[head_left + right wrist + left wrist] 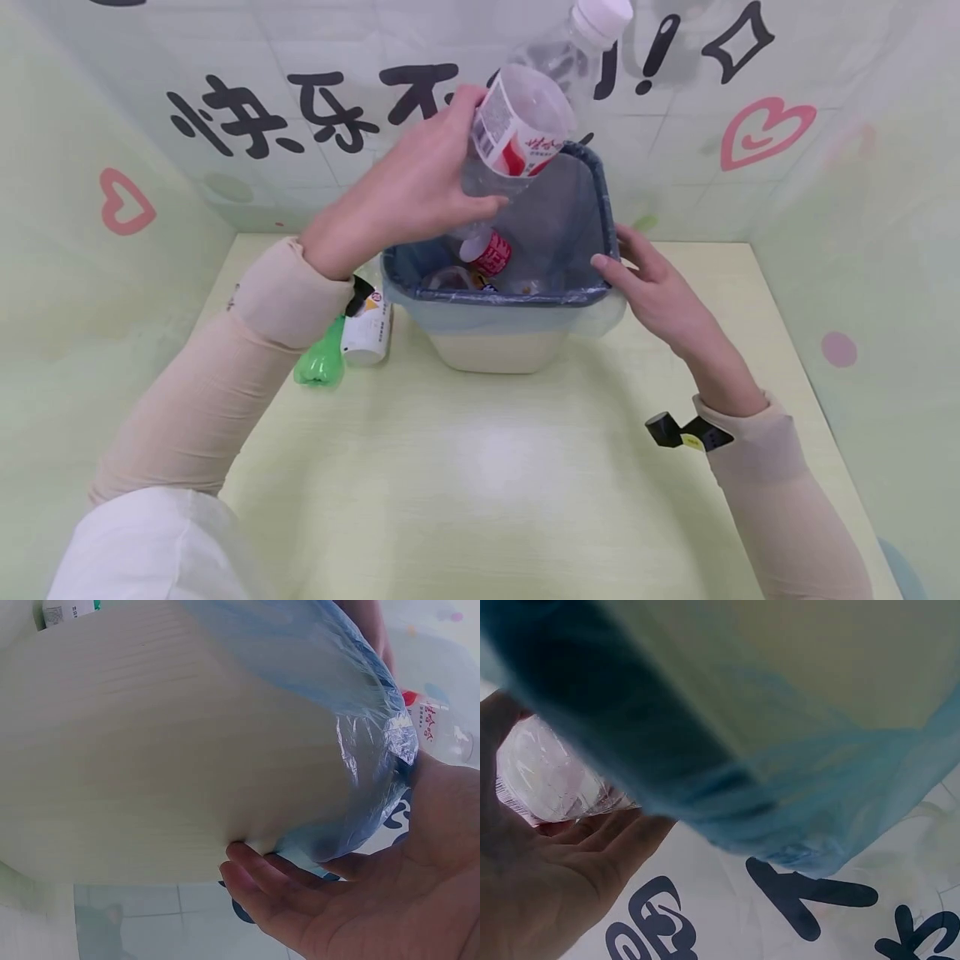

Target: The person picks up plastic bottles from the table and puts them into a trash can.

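My left hand holds a clear plastic bottle with a red and white label above the back of a lined trash bin. The bottle is tilted, its white cap pointing up and to the right. With the thumb over the rim and the fingers along the outer wall, my right hand grips the bin's right side. A bluish plastic bag lines the bin and folds over its edge. Inside lie a bottle with a red label and other clear plastic pieces, partly in shadow.
Left of the bin, a white labelled container and a green plastic bottle lie on the pale table, partly hidden by my left arm. A printed white curtain hangs behind, with green sheets at both sides.
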Tool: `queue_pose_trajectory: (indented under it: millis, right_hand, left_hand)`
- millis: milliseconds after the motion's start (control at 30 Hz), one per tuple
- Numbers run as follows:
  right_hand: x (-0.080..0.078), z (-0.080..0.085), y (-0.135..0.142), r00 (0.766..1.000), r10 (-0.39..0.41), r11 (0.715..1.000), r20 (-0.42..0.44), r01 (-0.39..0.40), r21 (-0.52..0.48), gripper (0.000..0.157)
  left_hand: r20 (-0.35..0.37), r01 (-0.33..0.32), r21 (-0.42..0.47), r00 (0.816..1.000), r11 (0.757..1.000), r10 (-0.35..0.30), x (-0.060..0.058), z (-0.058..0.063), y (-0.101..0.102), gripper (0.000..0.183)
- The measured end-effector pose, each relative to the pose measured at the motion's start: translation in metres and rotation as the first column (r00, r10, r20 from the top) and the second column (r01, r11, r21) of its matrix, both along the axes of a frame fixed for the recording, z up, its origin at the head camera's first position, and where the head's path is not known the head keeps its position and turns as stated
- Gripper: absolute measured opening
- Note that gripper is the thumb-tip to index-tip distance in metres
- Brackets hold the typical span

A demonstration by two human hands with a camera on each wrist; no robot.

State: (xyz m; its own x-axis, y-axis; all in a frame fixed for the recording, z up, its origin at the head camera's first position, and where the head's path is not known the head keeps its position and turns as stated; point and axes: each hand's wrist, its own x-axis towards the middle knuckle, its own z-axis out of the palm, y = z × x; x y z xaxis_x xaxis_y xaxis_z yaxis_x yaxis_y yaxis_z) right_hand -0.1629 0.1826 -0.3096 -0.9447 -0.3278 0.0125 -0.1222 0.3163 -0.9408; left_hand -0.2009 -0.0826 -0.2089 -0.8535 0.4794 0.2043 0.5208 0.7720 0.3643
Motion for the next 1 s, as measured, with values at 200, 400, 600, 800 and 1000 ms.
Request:
queue_pose_trajectory:
  millis: [200,400,600,800,1000]
  right_hand:
    - [0.0,0.001,-0.001,1.0,0.003,1.0,-0.001,-0.003,0.017,0.054]
    - [-0.001,-0.001,-0.002,1.0,0.01,1.0,-0.012,-0.01,0.001,0.053]
    - [-0.001,-0.002,-0.003,0.999,0.027,0.999,-0.017,-0.027,-0.018,0.052]
    - [-0.002,-0.001,-0.001,1.0,0.014,1.0,-0.018,-0.014,0.002,0.053]
    - [-0.002,-0.002,0.001,1.0,-0.005,1.0,-0.015,0.005,0.029,0.054]
  left_hand:
    - [0.026,0.015,0.006,1.0,1.0,-0.015,-0.001,-0.003,0.003,0.085]
    - [0.11,0.029,-0.048,0.994,0.998,-0.023,-0.004,-0.01,0.003,0.109]
    - [0.098,-0.001,-0.16,0.995,0.987,0.017,-0.003,-0.012,-0.009,0.116]
    - [0.083,0.001,-0.134,0.996,0.991,0.01,-0.001,-0.009,-0.017,0.103]
    - [0.067,-0.022,-0.101,0.997,0.995,0.028,0.001,-0.008,-0.027,0.087]
